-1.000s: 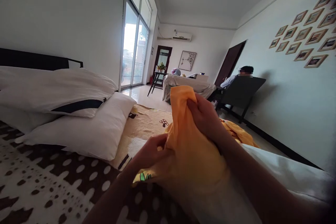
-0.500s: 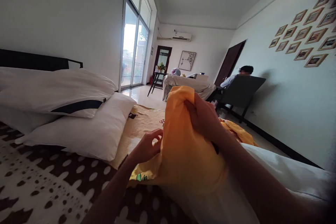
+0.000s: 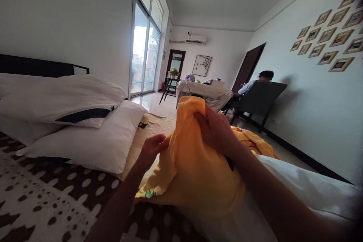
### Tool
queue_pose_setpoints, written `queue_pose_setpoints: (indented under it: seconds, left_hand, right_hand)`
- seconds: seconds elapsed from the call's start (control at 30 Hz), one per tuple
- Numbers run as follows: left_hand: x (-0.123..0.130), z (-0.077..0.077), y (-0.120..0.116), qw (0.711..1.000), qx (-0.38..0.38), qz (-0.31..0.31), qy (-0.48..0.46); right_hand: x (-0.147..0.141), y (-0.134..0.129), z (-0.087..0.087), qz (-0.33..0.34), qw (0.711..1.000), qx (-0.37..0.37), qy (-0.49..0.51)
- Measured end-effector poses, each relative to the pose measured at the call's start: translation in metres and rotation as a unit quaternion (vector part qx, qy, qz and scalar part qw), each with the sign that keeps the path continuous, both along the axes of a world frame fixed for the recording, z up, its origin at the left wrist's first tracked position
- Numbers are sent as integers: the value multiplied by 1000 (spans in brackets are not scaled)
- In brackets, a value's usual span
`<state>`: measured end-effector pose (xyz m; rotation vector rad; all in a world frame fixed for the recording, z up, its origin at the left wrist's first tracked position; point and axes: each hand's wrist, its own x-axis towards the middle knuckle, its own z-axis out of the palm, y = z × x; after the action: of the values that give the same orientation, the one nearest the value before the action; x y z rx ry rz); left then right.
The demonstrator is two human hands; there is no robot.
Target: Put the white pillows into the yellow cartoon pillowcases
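The right hand [image 3: 218, 130] is closed in a grip on the bunched top of an orange cloth [image 3: 195, 170], lifting it above the bed [image 3: 42, 200]; the left hand [image 3: 151, 147] pinches the cloth's left edge, fingers shut on the fabric; the cloth hangs between both hands over the bed's near right part, its lower hem with a green print touching the brown-and-white spotted cover; more orange fabric lies crumpled just behind the right hand; two white pillows [image 3: 85, 136] are stacked toward the left edge by the dark headboard; a beige blanket [image 3: 150, 128] lies beside them; beyond the bed's far end, a seated person [image 3: 256, 81] occupies a dark chair near a covered sofa [image 3: 204, 92].
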<state>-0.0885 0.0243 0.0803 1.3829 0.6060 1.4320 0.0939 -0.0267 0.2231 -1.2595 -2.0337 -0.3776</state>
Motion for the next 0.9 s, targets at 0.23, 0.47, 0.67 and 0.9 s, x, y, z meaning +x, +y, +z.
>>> queue_pose_setpoints:
  seconds: [0.23,0.47,0.67,0.9]
  left_hand:
    - [10,1,-5,996,-45,7,-81]
    - [-16,0,2,999,17,-8,-32]
    - [-37,19,-16,963,162,-114,185]
    - [-21,16,-17,930,194,44,311]
  right_hand:
    - [-21,-23,3,-27,996,-68,-50]
    - [-31,-28,-10,29,997,-62,-32]
    - [-25,-20,-13,64,996,-27,60]
    - [-18,-1,-29,39,995,87,17]
